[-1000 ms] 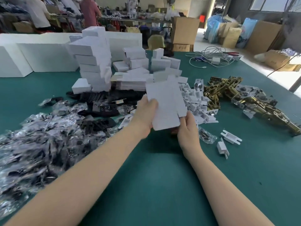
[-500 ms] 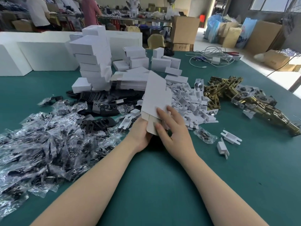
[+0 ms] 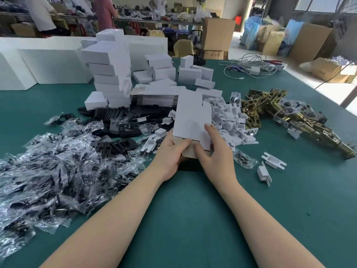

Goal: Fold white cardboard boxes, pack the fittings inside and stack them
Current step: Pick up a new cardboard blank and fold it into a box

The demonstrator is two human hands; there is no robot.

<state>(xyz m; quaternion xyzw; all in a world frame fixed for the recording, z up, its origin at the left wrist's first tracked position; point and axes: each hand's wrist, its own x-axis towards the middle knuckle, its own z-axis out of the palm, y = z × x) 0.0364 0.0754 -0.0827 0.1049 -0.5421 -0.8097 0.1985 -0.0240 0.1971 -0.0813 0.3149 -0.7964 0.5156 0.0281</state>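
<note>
A white cardboard box blank (image 3: 190,117) stands upright over the green table (image 3: 193,219), its brown inner flap showing at the bottom. My left hand (image 3: 172,153) grips its lower left edge, thumb across the bottom flap. My right hand (image 3: 214,151) holds the lower right, fingers on the white face and thumb on the flap. Behind it lie a pile of flat blanks (image 3: 154,96), a tall stack of folded boxes (image 3: 110,70), brass fittings (image 3: 289,117), white plastic pieces (image 3: 228,120) and bagged black parts (image 3: 48,171).
Two loose white plastic pieces (image 3: 270,165) lie right of my right hand. Cables and chargers (image 3: 249,68) sit at the far right of the table. Large white boxes (image 3: 48,60) line the far left edge. People stand at benches beyond.
The blank has turned from a flat sheet held up into a part-opened sleeve. Both hands have dropped to its bottom end, and my right hand has come onto the front face and flap.
</note>
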